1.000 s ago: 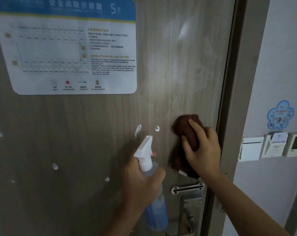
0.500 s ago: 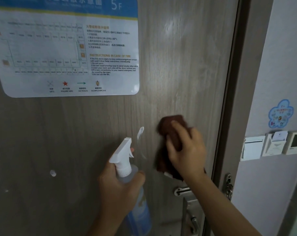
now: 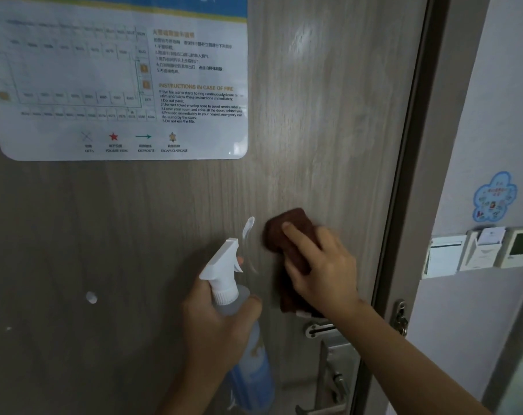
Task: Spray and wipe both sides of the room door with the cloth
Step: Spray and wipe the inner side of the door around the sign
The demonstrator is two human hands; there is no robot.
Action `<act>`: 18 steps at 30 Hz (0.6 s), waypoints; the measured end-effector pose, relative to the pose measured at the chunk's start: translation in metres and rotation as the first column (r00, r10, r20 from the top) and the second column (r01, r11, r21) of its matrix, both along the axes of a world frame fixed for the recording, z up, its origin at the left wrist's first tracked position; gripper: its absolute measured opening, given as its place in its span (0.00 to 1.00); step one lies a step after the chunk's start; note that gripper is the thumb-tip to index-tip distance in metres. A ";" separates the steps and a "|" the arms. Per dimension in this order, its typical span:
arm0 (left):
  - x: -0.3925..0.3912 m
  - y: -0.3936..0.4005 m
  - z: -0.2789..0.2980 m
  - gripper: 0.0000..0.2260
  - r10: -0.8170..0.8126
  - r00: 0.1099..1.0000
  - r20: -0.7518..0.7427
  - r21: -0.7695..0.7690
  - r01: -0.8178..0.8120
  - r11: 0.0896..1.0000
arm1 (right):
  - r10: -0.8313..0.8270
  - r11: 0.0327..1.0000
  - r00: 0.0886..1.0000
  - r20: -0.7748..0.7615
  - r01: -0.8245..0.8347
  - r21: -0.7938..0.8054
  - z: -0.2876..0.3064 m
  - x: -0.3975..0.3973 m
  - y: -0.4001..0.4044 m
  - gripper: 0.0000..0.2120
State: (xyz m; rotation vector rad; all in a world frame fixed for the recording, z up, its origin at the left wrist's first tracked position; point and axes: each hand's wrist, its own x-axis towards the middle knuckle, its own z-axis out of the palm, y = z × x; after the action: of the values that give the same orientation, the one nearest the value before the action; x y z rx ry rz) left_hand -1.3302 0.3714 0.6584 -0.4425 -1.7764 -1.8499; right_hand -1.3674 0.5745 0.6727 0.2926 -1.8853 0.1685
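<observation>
The grey-brown wood-grain door (image 3: 329, 121) fills most of the view. My right hand (image 3: 323, 271) presses a dark brown cloth (image 3: 287, 232) flat against the door just above the lock plate. My left hand (image 3: 218, 327) grips a spray bottle (image 3: 227, 274) with a white trigger head and a blue body, held upright close to the door, left of the cloth. A white streak of foam (image 3: 248, 227) sits between nozzle and cloth. Another foam blob (image 3: 91, 297) clings lower left.
A laminated fire evacuation plan (image 3: 119, 85) is fixed to the door's upper left. A metal latch and handle plate (image 3: 332, 354) lie below the cloth. The door frame (image 3: 409, 175) runs down the right. On the wall beyond are a card holder and switches (image 3: 481, 250) and a blue sticker (image 3: 493, 196).
The cloth and my right hand slid left across the door, wiping away the small foam spot. The bottle and my left hand also sit further left in the view.
</observation>
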 end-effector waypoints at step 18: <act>-0.007 -0.005 -0.002 0.18 0.002 1.000 -0.015 -0.037 -0.003 0.999 | 0.059 0.980 0.996 0.061 -0.069 0.187 -0.015 0.001 0.009 0.27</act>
State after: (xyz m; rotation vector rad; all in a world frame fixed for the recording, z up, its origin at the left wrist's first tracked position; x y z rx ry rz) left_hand -1.3370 0.3660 0.6562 -0.4668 -1.8030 -1.8101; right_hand -1.3668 0.5837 0.6573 0.4832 -1.9515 0.0407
